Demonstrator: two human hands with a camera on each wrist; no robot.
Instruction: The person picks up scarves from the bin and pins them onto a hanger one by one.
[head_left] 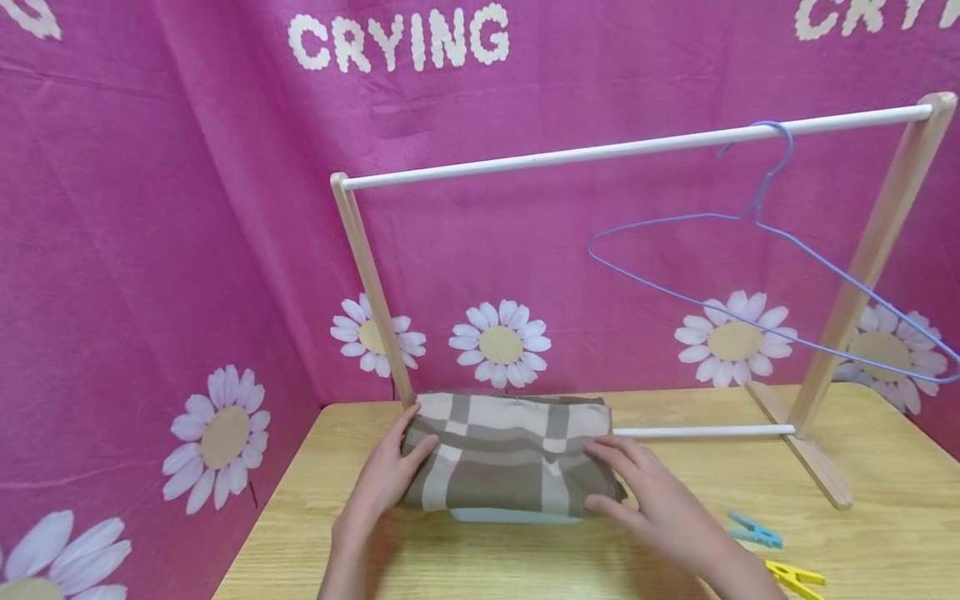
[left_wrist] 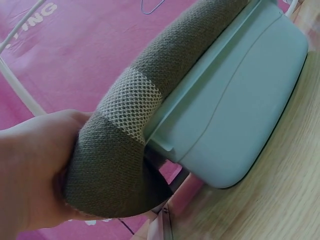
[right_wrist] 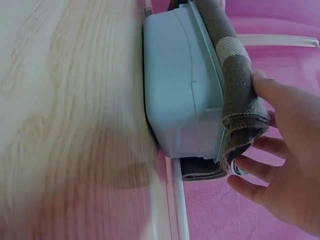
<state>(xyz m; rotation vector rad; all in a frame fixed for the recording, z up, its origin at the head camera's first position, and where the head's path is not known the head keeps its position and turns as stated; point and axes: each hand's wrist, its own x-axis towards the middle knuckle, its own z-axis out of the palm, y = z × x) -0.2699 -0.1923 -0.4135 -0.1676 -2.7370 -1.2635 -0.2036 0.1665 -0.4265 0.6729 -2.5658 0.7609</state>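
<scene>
A folded brown, grey and cream checked knit cloth [head_left: 517, 454] lies over the top of a pale blue plastic box [right_wrist: 175, 75] on the table. At the cloth's left end rests my left hand [head_left: 386, 471], thumb on top; in the left wrist view its fingers are mostly hidden behind the drooping cloth [left_wrist: 115, 165]. My right hand [head_left: 656, 496] touches the right end with its fingertips and thumb spread. From the right wrist view, loosely bent fingers of the right hand [right_wrist: 290, 150] stand around the layered edge, which overhangs the box.
Behind the box stands a wooden rack with a white top rail [head_left: 600, 154] and lower bar [head_left: 705, 432]. A purple wire hanger [head_left: 675, 292] hangs at its right. Blue [head_left: 756, 531] and yellow [head_left: 797, 577] clothespins lie at the table's front right. A pink daisy-printed curtain [head_left: 247, 208] surrounds the table.
</scene>
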